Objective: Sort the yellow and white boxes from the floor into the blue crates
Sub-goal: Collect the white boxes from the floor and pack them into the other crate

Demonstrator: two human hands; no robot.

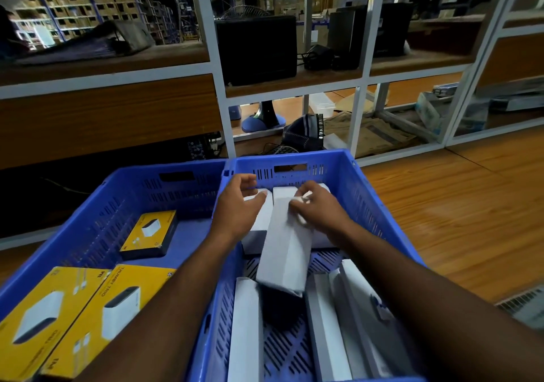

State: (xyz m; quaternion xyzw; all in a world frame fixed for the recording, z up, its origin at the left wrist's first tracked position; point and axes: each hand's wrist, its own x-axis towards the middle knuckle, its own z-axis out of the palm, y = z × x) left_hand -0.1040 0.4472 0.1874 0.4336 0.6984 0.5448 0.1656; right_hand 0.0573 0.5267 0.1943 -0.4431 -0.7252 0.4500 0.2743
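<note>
Item: white box [284, 246], tilted over the right crate [371, 205], lower end unsupported. Your right hand [319, 209] pinches its upper end; your left hand [237, 205] hangs relaxed, touching a neighbouring box. Risk: it slips and lands crooked across the boxes below. Yellow boxes [88, 317] lie in the left crate [97, 213].

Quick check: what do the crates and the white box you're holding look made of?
Crates: moulded plastic by the look, glossy blue, with slotted vents and a cut-out handle. White box: probably matte cardboard, with sharp folded edges and flat, dull faces. The right hand grips its top.
</note>
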